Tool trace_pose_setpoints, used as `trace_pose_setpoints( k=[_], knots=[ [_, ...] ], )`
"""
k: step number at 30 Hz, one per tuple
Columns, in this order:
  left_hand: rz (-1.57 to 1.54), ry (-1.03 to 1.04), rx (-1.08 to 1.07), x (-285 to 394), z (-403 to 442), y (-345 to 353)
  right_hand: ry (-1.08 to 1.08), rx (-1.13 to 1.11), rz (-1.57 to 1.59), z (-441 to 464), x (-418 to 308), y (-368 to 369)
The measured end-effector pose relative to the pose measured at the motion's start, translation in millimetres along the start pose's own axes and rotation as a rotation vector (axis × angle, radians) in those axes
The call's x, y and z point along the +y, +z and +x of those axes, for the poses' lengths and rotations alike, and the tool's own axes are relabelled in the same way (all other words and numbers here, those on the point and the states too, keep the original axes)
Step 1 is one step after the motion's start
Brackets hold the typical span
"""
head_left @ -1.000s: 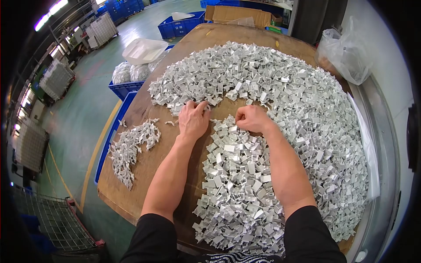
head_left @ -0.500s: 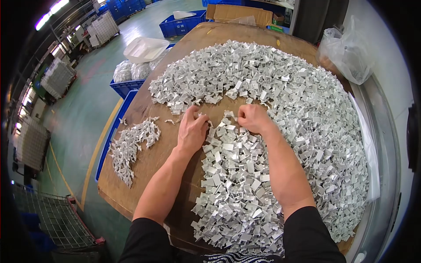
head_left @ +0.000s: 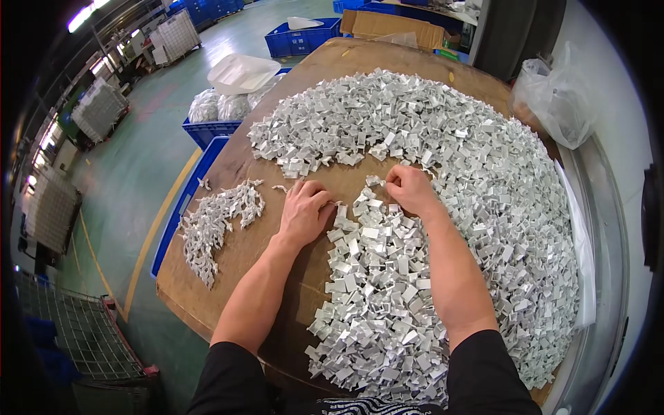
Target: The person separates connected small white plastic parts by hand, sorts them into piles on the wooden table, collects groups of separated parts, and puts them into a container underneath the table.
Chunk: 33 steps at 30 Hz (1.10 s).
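My left hand (head_left: pixel 305 211) rests at the left edge of the near pile of small silvery metal pieces (head_left: pixel 377 277). Its fingers are curled and pressed together, with a pale bit near the thumb tip; what they hold is too small to name. At the top of that pile is my right hand (head_left: pixel 413 191), pinched closed beside a small metal piece (head_left: pixel 375 180). Anything between its fingertips is hidden. To the left lies a separate heap of thin, twisted grey-white scraps (head_left: pixel 220 225), with a single loose scrap (head_left: pixel 279 188) nearer my left hand.
A larger bank of metal pieces (head_left: pixel 512 228) curves round the back and right of the wooden table (head_left: pixel 242 290). Blue crates (head_left: pixel 211 130) stand past the left edge. At the back are a cardboard box (head_left: pixel 394 28) and, farther right, a clear plastic bag (head_left: pixel 557 100).
The view has shifted slightly, moving the table and piles right and down in the picture. My left hand's fingers have drawn lower and closer together. The right hand stays pinched near the pile's top.
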State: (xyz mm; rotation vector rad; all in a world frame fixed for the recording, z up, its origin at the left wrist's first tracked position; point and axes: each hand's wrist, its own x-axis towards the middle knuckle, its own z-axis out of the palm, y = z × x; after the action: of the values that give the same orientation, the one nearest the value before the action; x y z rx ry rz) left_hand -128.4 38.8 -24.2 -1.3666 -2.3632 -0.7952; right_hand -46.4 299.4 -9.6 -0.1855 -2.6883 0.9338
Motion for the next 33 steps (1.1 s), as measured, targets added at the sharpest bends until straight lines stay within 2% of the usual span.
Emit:
trace_pose_setpoints(
  k=[3,5,7,8,11,12,15,16,22,25,26,29,32,33],
  knots=[
    [-0.039,-0.019,0.049,-4.5,-7.1,-1.5,-0.002,0.056,0.149,-2.5,-17.7,2.9],
    [-0.103,0.02,0.07,1.1,-6.3,-6.1,-0.113,0.035,0.212,-3.8,-28.2,12.5],
    [-0.303,-0.109,0.131,3.3,-7.6,-7.1,-0.193,0.003,0.357,-8.1,-43.9,16.2],
    [-0.4,-0.172,0.159,3.0,-8.8,-7.8,-0.278,0.001,0.282,-8.6,-47.5,14.9],
    [-0.11,-0.275,0.359,-11.4,-18.5,-7.8,-0.431,0.123,0.127,-2.5,-29.5,22.0],
    [-0.086,-0.349,0.356,-9.9,-18.8,-11.8,-0.43,0.147,0.095,-1.3,-26.2,22.3],
    [0.114,-0.262,0.102,-2.6,-20.2,-23.9,-0.431,0.22,0.017,-0.9,-20.2,24.9],
    [0.11,-0.271,0.097,-4.1,-19.6,-22.0,-0.438,0.239,0.0,-1.1,-20.1,25.4],
    [-0.069,-0.58,-0.063,-17.5,-18.9,-34.5,-0.371,0.118,-0.047,-1.7,-9.6,25.6],
    [0.073,-0.509,0.06,-31.6,-25.6,-38.1,-0.349,0.107,-0.035,-1.8,-11.9,24.7],
    [0.11,-0.536,0.043,-34.8,-27.4,-39.5,-0.339,0.105,-0.031,-2.3,-12.2,24.0],
    [0.064,-0.527,0.144,-48.6,-29.1,-38.1,-0.335,0.11,-0.017,-2.9,-10.8,25.2],
    [-0.273,-0.779,0.218,-45.8,-26.7,-51.5,-0.343,0.116,-0.011,-2.0,-9.6,25.6],
    [-0.211,-0.71,0.24,-45.3,-28.9,-54.0,-0.342,0.113,-0.013,-1.6,-9.6,25.6]
  ],
)
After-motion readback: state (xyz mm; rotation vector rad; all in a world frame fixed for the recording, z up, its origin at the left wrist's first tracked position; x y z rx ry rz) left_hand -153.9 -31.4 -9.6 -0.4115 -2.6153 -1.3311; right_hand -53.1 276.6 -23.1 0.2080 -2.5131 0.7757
